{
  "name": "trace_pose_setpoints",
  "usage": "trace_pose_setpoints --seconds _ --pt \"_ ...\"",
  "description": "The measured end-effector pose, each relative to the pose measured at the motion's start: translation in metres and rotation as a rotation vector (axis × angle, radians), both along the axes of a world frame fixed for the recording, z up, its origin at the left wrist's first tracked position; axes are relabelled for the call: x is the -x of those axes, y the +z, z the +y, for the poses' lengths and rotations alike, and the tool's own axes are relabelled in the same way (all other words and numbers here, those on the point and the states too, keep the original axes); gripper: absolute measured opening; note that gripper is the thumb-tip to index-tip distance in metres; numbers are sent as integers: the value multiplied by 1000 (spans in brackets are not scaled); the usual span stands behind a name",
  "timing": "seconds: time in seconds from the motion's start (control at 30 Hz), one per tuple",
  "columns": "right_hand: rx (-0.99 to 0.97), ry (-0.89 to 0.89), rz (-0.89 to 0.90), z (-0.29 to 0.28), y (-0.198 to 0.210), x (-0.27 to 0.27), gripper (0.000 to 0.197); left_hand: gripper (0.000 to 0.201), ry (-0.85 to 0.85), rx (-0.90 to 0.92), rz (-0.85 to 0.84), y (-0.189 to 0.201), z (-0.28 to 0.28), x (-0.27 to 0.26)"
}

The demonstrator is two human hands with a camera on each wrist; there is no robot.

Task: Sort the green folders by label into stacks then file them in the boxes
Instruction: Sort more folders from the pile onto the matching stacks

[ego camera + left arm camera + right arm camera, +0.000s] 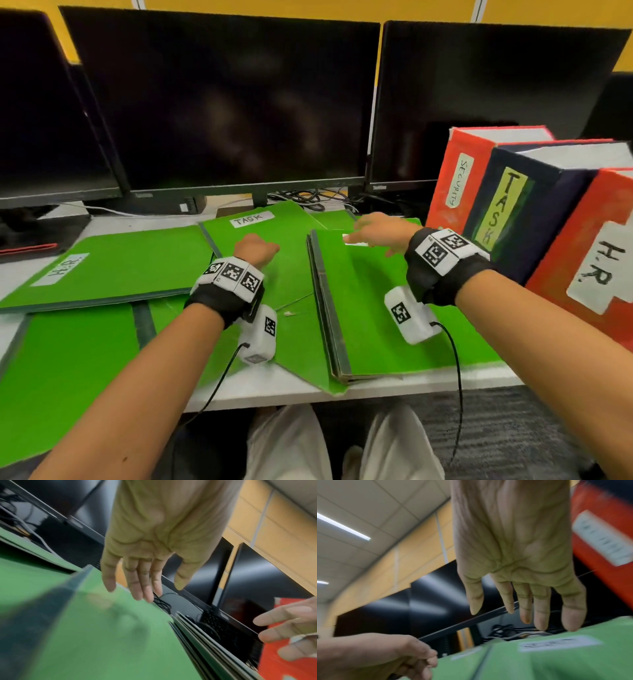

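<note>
**Loose folders, one nudge from a slide**

The H.R. folder (102, 263) lies flat on the left. The left hand (255, 250) hovers empty, fingers relaxed, over the TASK folder (270, 260), whose corner overhangs the desk edge; slick card could slip off. The right hand (380, 233), fingers spread and holding nothing, reaches over the thick stack (387, 315). The rigid boxes (507, 202) lean right.

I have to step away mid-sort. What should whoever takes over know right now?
Left hand open, over the TASK folder; right hand open, fingers spread over the right stack. Neither has a grip on anything.
An H.R. folder lies left, more green folders under it.
SECURITY box, TASK box and H.R. box stand right.
Sorting is partly done; nothing visibly filed.
</note>
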State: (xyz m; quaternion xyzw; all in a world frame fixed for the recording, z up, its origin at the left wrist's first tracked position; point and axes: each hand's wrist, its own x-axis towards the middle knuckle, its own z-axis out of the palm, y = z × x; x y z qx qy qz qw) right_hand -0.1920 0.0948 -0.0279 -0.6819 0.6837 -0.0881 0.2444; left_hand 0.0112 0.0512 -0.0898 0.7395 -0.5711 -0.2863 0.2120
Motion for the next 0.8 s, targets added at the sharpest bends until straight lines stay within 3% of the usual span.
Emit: trace_pose_setpoints --seconds 0.13,0.27,0.43,0.53,0.63,0.8 --pt "25 186 -135 -5 -1 -72 47 35 251 48 14 1 3 -74" --pt "-10 381 -156 -12 -16 -141 41 64 522 2 5 -4 23 -145" --pt "20 620 44 -18 -36 -216 49 82 704 -30 170 -23 42 -220" --pt "30 711 190 -22 -49 -245 62 68 860 -8 223 -23 57 -236" --pt "47 754 345 -26 -63 -259 66 63 910 48 324 -27 57 -245" --pt "242 765 407 -18 -64 -271 20 80 969 181 573 -47 43 -274"
